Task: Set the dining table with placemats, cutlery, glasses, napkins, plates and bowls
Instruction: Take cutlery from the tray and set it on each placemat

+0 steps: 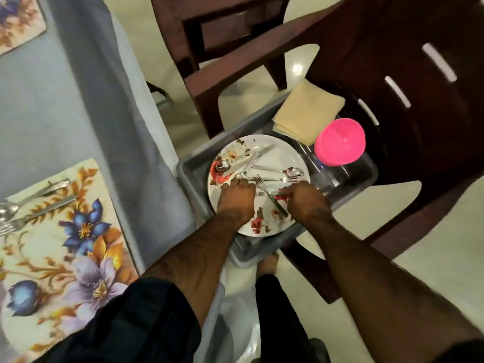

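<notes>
A white floral plate (282, 158) lies in a grey bin (191, 166) on a dark chair, with several spoons, a fork (264, 187) and a knife (264, 194) scattered on it. My left hand (235, 203) reaches down onto the plate, its fingertips at the bowl of a spoon (239, 175); the thumb is hidden. My right hand (306, 203) curls its fingers round the end of the knife. A pink bowl (340, 142), folded beige napkins (306, 111) and clear glasses (337, 176) share the bin. On the table, a floral placemat (73, 244) holds cutlery (34, 203).
The table has a grey-blue cloth (65, 108) and a second floral placemat (18, 22) at the far left. A brown chair (406, 127) holds the bin, and another chair (209, 27) stands beyond it. My foot (267, 263) stands on the pale tiled floor.
</notes>
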Motion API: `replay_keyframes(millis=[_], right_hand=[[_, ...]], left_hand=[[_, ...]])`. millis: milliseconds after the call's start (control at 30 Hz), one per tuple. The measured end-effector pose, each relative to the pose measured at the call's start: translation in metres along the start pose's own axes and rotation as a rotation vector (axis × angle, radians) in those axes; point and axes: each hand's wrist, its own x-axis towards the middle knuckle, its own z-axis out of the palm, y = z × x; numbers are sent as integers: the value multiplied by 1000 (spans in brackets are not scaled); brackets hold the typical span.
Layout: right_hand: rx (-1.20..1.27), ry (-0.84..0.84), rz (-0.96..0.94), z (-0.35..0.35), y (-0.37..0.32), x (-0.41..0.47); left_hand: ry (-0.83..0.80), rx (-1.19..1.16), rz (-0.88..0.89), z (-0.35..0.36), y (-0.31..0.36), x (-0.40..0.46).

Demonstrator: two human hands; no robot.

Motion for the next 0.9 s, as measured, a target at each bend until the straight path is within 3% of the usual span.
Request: replay_keyframes(millis=[433, 567, 700, 900], right_hand=[[147, -5, 34, 37, -21, 13], [203, -25, 131, 27, -7, 19], [249, 0, 103, 29, 1, 24], [144, -12, 76, 44, -23, 35]], left_hand=[[9, 39, 48, 12, 1, 16], [59, -69, 16, 16, 1, 15], [62, -143, -48, 18, 3, 19], [20, -147, -65, 18, 7, 20]])
